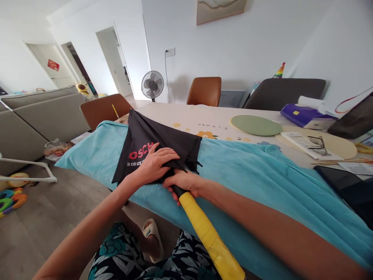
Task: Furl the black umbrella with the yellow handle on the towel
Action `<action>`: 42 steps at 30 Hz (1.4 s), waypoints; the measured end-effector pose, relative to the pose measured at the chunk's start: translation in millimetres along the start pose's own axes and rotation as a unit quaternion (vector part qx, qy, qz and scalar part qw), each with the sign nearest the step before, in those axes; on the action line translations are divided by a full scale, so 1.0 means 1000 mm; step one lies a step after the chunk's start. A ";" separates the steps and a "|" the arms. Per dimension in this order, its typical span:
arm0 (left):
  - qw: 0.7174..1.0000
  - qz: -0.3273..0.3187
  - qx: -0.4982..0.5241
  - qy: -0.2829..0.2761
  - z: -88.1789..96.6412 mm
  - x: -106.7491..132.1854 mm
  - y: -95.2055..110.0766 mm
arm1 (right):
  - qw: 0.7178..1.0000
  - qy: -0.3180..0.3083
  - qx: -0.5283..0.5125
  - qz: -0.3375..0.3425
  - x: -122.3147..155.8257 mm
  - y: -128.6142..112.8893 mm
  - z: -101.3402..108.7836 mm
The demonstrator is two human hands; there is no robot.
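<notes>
A black umbrella (163,130) lies partly folded on a turquoise blanket (244,171), its canopy loose and spread to the left with red and white lettering. Its long yellow handle (210,237) slants down toward me. My left hand (159,161) rests palm down on the canopy fabric, fingers stretched out over the folds and thumb apart. Just below it, my right hand (183,182) is wrapped round the black part at the top of the handle, close to the canopy's rib tips. Part of the right fingers is hidden under the shaft.
The blanket covers the near part of a table (175,112). On it are a green oval mat (256,125), a purple tissue box (304,114), glasses (317,144) and a dark tablet-like slab (346,190). Brown chairs (204,91) and a fan (152,84) stand beyond.
</notes>
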State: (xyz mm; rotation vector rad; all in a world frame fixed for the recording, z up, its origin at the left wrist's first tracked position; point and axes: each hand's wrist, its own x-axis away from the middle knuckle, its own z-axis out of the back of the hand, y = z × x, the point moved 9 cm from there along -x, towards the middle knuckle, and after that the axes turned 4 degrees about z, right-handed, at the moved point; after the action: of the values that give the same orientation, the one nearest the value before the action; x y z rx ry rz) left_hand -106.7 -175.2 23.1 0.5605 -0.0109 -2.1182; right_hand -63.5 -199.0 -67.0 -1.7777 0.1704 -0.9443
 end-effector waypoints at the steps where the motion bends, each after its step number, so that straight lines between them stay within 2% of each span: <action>1: 1.000 0.005 0.004 0.006 0.002 0.004 -0.004 | 1.000 -0.005 -0.003 -0.001 -0.001 0.000 0.000; 5: 0.998 0.028 0.020 0.048 0.011 0.013 -0.013 | 1.000 -0.019 -0.013 -0.007 -0.002 0.003 -0.001; 7: 0.998 0.032 0.030 0.052 0.010 0.013 -0.014 | 0.999 -0.037 -0.030 -0.003 -0.001 0.002 -0.002; 14: 0.993 0.052 0.048 0.091 -0.003 0.015 -0.018 | 0.980 -0.192 -0.041 0.030 0.009 -0.003 -0.010; 18: 0.993 0.058 0.061 0.086 -0.004 0.018 -0.022 | 0.971 -0.232 -0.053 0.026 0.010 0.001 -0.008; 22: 0.990 0.055 0.097 0.087 0.001 0.020 -0.023 | 0.954 -0.264 -0.137 0.047 0.008 -0.004 -0.011; 25: 0.988 0.061 0.111 0.087 0.003 0.022 -0.023 | 0.955 -0.235 -0.179 0.038 0.004 -0.004 -0.011; 30: 0.987 0.067 0.121 0.085 0.002 0.023 -0.024 | 0.978 -0.154 -0.141 0.003 -0.001 0.000 -0.009; 36: 0.986 0.077 0.123 0.086 0.003 0.024 -0.025 | 0.999 -0.030 -0.021 -0.008 -0.003 0.002 -0.002; 42: 0.976 0.102 0.136 0.140 0.013 0.029 -0.031 | 0.991 0.063 0.122 -0.002 0.009 -0.018 0.018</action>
State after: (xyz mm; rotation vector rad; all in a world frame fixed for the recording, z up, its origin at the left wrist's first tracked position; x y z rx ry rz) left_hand -150.0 -182.1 16.9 0.9745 -0.1934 -1.8333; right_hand -51.0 -183.0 -48.6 -1.4960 0.1263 -1.0347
